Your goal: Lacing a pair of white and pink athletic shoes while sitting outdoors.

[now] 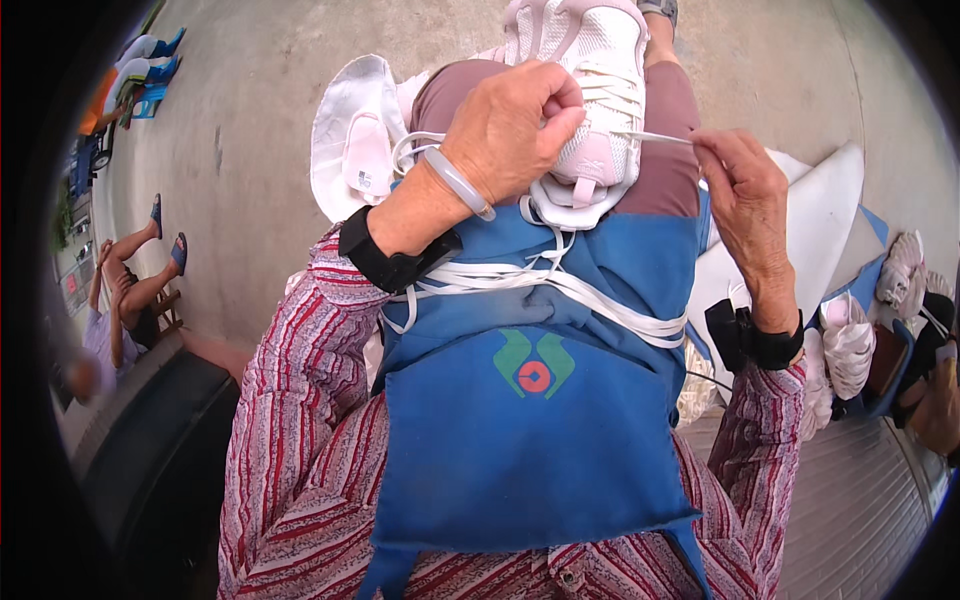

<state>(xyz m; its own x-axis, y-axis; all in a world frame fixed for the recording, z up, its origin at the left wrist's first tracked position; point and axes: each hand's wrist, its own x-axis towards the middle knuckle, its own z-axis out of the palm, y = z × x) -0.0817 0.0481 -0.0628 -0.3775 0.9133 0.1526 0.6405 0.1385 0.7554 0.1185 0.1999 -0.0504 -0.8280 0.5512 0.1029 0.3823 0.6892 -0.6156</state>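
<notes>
A white and pale pink sneaker (609, 117) rests on my lap, its tongue toward me and white laces crossing its front. My right hand (745, 195) is closed in a pinch on a white shoelace (655, 136), which runs taut sideways from the sneaker. My left hand (515, 128) is curled shut over the sneaker's left side, beside the tongue; whatever its fingers hold is hidden. A loose bundle of white laces (560, 283) lies across my blue apron (540, 450), below the sneaker.
Left of my lap is a white piece with a pale pink tongue-shaped part (367, 155). White sheets (790, 255) lie to the right, with several pale shoes (848, 345) beyond. People sit at the far left, one on a blue stool (149, 100); another person is at the right edge.
</notes>
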